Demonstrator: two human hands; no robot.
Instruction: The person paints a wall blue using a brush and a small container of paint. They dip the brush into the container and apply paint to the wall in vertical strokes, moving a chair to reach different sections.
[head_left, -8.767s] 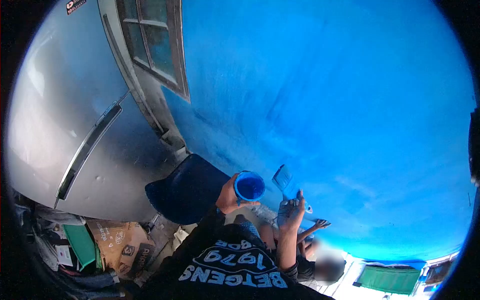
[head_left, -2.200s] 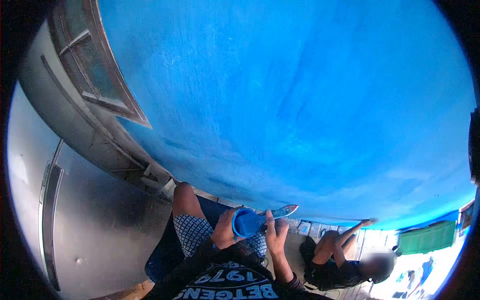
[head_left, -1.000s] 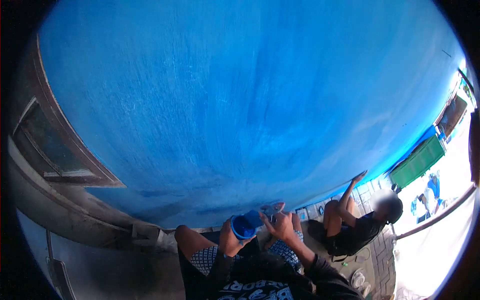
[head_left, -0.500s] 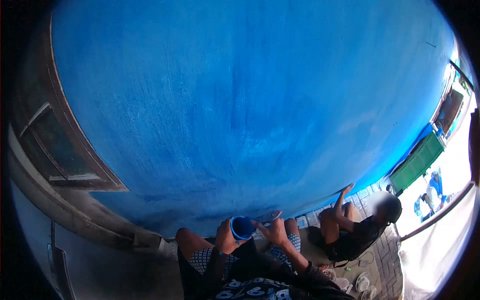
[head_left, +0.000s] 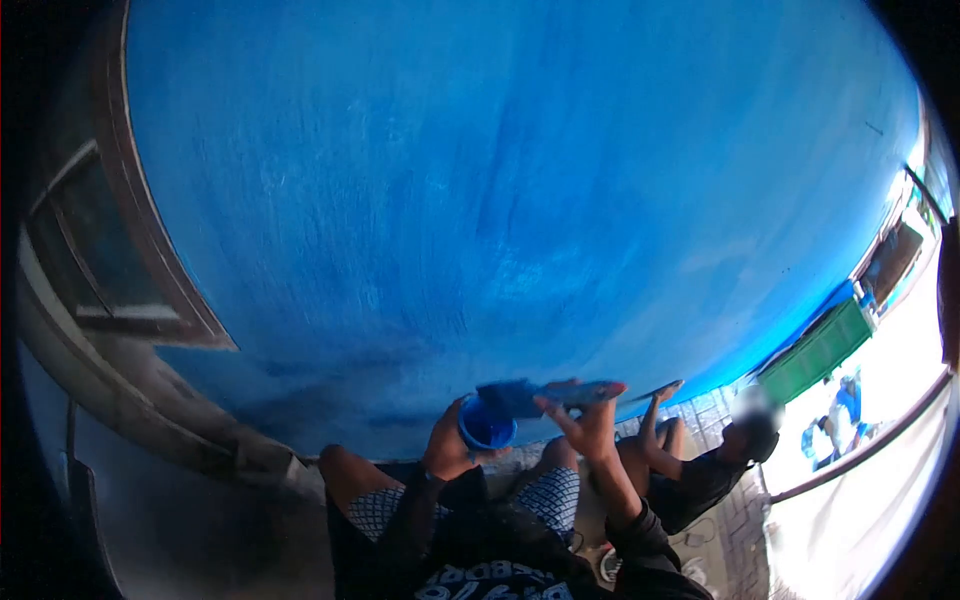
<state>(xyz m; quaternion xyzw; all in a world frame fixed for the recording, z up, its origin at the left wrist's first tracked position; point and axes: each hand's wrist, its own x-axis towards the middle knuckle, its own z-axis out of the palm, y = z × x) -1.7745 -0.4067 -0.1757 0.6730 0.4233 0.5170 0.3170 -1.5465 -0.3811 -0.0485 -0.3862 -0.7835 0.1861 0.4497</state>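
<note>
My left hand (head_left: 446,446) is wrapped round a small round cup (head_left: 474,441) with blue paint inside, its mouth tilted toward me. In my right hand (head_left: 590,432) is a wide paintbrush (head_left: 512,398), held by its handle, which ends in a reddish tip. The blue-coated bristles are just above the cup's right rim; whether they touch it cannot be told. Behind both hands rises a blue wall (head_left: 400,230), streaky and darker along its lower part.
A co-worker (head_left: 705,485) sits close on my right, an arm raised toward the wall with a thin tool in hand. A framed window (head_left: 110,245) is at the left. At the right are a green panel (head_left: 822,350) and a pale sheet (head_left: 840,520).
The paintbrush has come up from beside the cup, its bristles now above the rim. My right hand has moved up and right. The view has shifted, and the cup has tipped toward me.
</note>
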